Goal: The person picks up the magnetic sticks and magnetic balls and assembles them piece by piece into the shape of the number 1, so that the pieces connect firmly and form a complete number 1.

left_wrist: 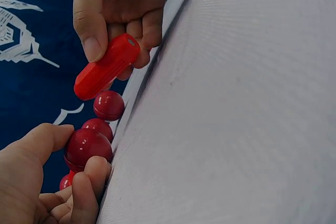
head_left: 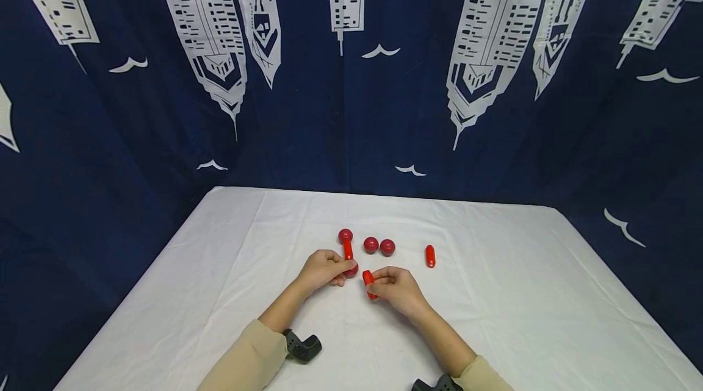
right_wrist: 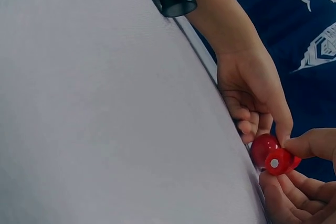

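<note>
My left hand (head_left: pixel 325 268) pinches a dark red ball (left_wrist: pixel 88 149) between thumb and fingers. A red rod (head_left: pixel 348 249) runs from that ball to another red ball (head_left: pixel 345 235) at its far end. Close by on the right, my right hand (head_left: pixel 400 288) holds a second red rod (left_wrist: pixel 107 67) between thumb and fingers. This rod has ribbed sides, and a small grey disc shows in its end face (right_wrist: pixel 274 163). In the head view a small gap lies between the held rod and the held ball.
Two loose red balls, a left one (head_left: pixel 370 245) and a right one (head_left: pixel 387 247), sit side by side beyond my hands. Another red rod (head_left: pixel 430 256) lies farther right on the white tablecloth (head_left: pixel 494 293). A dark blue printed curtain (head_left: pixel 340 135) hangs behind the table.
</note>
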Motion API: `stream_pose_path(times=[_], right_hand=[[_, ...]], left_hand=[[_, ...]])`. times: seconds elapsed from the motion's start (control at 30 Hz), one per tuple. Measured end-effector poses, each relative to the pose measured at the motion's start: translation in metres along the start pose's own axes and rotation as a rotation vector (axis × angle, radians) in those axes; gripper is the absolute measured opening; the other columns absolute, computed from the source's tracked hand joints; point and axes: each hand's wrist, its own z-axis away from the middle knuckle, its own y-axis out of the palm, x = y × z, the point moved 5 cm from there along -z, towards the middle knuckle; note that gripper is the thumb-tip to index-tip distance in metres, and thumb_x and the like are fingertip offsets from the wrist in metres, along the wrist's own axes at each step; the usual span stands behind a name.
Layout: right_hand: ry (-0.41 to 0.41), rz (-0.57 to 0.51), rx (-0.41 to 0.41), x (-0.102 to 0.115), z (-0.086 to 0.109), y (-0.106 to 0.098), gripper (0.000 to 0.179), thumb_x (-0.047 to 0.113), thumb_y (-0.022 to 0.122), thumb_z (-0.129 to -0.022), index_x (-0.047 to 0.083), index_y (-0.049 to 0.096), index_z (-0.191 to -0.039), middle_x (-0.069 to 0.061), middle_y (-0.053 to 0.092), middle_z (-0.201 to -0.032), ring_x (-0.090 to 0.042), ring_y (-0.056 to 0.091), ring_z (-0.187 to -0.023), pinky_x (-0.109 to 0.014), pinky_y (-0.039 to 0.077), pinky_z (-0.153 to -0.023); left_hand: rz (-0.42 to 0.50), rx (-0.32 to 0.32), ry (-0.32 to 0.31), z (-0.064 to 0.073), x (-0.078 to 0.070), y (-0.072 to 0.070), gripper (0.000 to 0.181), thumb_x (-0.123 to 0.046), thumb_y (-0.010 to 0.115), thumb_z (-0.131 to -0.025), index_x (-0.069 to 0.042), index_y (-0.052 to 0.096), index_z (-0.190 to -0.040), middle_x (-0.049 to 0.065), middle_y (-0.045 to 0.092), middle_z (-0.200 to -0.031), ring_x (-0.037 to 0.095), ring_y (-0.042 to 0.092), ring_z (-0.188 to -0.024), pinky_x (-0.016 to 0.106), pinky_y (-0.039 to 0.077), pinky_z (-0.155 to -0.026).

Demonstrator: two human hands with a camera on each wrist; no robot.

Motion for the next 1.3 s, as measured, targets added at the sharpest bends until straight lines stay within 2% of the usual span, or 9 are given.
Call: stream_pose_path(times=[0.2,0.5,0.9,1.3], right_hand=[[-0.023,-0.007,0.047,0.0,0.002,0.008,0.024,0.003,0.073,-0.083,-0.011,0.064,-0.1,-0.008,0.068,-0.08,-0.015,0.063,-0.068,-0.03,0.056,-0.066],[-0.012,0.065,0.026,0.0,0.0,0.015,0.02,0.005,0.074,-0.082,-0.008,0.066,-0.095,-0.005,0.066,-0.075,-0.013,0.061,-0.064,-0.026,0.053,-0.062],[0.027,0.13,0.006,0.009,-0.003,0.024,0.017,0.006,0.075,-0.079,-0.005,0.066,-0.089,-0.005,0.068,-0.072,-0.012,0.061,-0.061,-0.026,0.052,-0.059],[0.022,0.196,0.003,0.012,-0.003,0.032,0.016,0.01,0.075,-0.082,-0.003,0.065,-0.082,-0.004,0.066,-0.066,-0.011,0.06,-0.055,-0.026,0.052,-0.054]], left_hand=[[-0.002,-0.002,0.007,0.001,0.0,0.0,0.03,-0.03,0.075,-0.087,-0.001,0.065,-0.082,0.002,0.061,-0.06,0.009,0.056,-0.049,0.018,0.046,-0.051],[0.025,0.021,0.015,-0.001,0.004,0.003,0.031,-0.029,0.076,-0.086,0.0,0.065,-0.082,0.003,0.062,-0.062,0.009,0.058,-0.05,0.018,0.049,-0.052],[0.044,0.005,0.039,-0.001,0.002,0.001,0.029,-0.025,0.075,-0.086,0.001,0.064,-0.08,0.002,0.06,-0.059,0.007,0.057,-0.048,0.017,0.048,-0.05],[0.033,0.005,0.011,-0.002,0.003,0.001,0.03,-0.027,0.076,-0.086,0.001,0.064,-0.081,0.003,0.062,-0.06,0.008,0.056,-0.047,0.016,0.047,-0.051]])
